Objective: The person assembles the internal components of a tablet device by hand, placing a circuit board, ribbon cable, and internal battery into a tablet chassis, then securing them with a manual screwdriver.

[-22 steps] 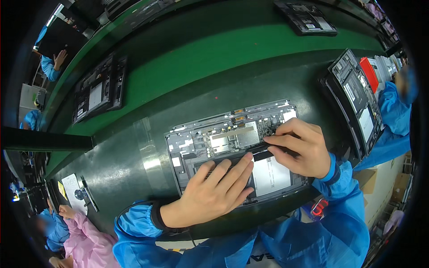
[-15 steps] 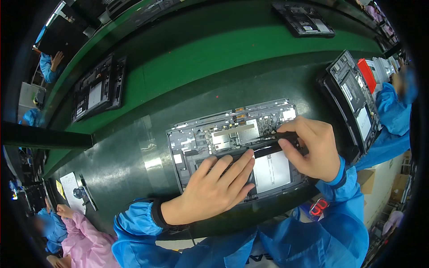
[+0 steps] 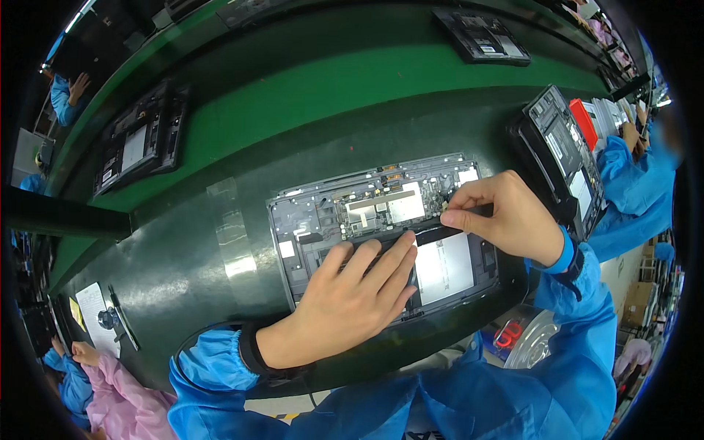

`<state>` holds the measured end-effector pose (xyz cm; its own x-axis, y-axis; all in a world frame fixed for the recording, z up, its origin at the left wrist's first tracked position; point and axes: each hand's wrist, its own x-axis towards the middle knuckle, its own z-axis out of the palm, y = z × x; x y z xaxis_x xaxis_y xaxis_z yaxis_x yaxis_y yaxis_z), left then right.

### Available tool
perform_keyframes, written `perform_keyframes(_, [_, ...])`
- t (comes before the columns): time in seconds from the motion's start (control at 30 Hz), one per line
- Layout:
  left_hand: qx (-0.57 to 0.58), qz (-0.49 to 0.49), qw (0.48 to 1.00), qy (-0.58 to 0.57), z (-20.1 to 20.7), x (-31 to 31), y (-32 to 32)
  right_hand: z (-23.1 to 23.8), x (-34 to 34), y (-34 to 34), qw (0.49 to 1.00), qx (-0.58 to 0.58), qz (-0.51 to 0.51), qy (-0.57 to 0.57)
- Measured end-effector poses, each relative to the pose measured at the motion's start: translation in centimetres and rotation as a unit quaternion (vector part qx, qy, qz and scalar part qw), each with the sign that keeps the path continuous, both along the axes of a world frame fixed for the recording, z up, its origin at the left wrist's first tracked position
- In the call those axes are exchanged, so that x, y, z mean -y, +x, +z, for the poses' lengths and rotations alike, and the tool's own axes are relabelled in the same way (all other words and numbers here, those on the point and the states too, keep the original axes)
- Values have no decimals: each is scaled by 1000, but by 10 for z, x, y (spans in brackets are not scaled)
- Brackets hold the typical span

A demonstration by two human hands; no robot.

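An opened laptop base (image 3: 290,220) lies on the dark work mat before me, its circuit board (image 3: 356,213) and black battery with a white label (image 3: 444,268) exposed. My left hand (image 3: 345,301) rests flat across the left part of the battery, fingers stretched out and slightly spread, their tips near the battery's upper edge. At the right end of the circuit board, my right hand (image 3: 506,216) has its thumb and forefinger pinched together. Whatever they grip, if anything, is too small or hidden to make out.
Stacked opened laptop bases (image 3: 568,150) stand on the right, beside a red bin (image 3: 584,123) and a person in blue. Other opened units lie at the far left (image 3: 136,147) and far right (image 3: 484,37). Red-handled scissors (image 3: 507,334) sit near my right elbow; paper (image 3: 95,312) lies at left.
My right hand has shifted left and slightly up, its fingertips now closed at the board's right end instead of holding a dark strip-like part. My left hand stays on the battery.
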<state>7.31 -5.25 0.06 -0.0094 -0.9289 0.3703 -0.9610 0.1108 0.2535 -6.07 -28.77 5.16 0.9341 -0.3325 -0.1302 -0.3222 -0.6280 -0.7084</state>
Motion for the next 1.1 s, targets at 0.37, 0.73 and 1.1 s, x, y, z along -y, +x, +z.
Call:
perform_keyframes(0.37, [1, 1, 1000, -8, -1, 1, 0, -5, 2, 5, 998, -30, 0, 50])
perform_keyframes(0.73, [18, 8, 1000, 1, 1, -1, -1, -13, 1, 3, 997, -13, -21, 71])
perform_keyframes(1.1, [19, 10, 1000, 7, 1, 0, -2, -15, 0, 2, 997, 3, -23, 68])
